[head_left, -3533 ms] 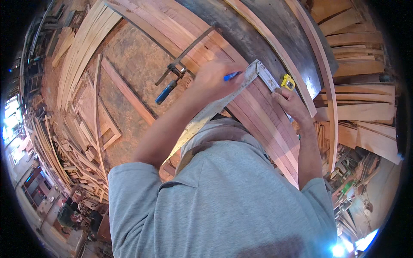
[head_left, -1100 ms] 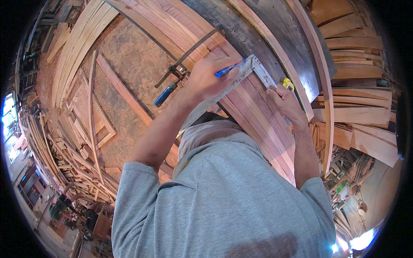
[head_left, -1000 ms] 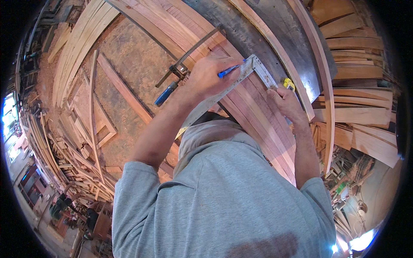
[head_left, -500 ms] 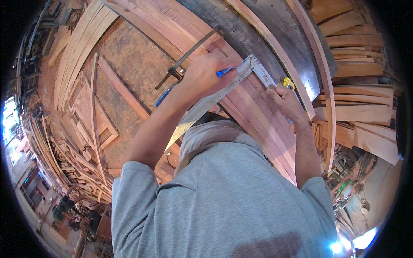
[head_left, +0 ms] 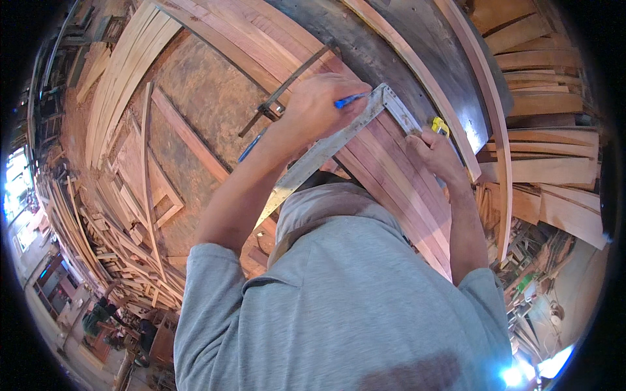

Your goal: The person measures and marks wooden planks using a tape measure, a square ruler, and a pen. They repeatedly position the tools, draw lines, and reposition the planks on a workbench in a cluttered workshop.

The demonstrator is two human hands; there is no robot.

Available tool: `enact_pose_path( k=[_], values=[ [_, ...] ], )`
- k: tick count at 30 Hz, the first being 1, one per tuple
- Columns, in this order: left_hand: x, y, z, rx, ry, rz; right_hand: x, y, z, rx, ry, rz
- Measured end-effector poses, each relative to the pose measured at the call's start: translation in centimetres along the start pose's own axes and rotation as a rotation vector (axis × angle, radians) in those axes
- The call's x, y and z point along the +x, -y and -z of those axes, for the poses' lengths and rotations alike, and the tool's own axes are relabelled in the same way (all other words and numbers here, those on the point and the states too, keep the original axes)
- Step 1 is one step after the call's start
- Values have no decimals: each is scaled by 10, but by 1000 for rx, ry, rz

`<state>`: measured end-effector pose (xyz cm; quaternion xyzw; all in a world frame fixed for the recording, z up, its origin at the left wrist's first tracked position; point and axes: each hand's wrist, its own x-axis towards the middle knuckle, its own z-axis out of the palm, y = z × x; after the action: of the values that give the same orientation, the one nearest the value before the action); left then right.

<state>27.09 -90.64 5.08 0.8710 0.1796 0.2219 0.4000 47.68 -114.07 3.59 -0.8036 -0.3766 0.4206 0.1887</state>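
My left hand is closed around a blue pen, held along the upper edge of a metal try square near its corner. The square's long blade lies slantwise across several reddish planks set side by side. My right hand grips the end of the square's short stock, thumb on top, at the planks' right edge. Where the pen's tip meets the wood is too small to make out. Just left of my left hand, a bar clamp spans the planks.
A yellow tape measure sits beyond my right hand. Long curved strips run along the right, near stacked boards. Pale curved strips and a loose reddish batten lie on the dusty left surface.
My left hand and the pen have moved a little up and right along the square's blade, toward its corner. My right hand stays on the stock.
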Motion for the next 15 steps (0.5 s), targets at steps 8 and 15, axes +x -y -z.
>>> enact_pose_path(
  k=[8, 15],
  values=[
    [-50, -17, 60, 156, 329, 105, -2, 0, 1, -28, -2, -31],
    [-43, -10, 51, 126, 110, 50, -2, 0, -2, 28, -20, -12]
  ],
)
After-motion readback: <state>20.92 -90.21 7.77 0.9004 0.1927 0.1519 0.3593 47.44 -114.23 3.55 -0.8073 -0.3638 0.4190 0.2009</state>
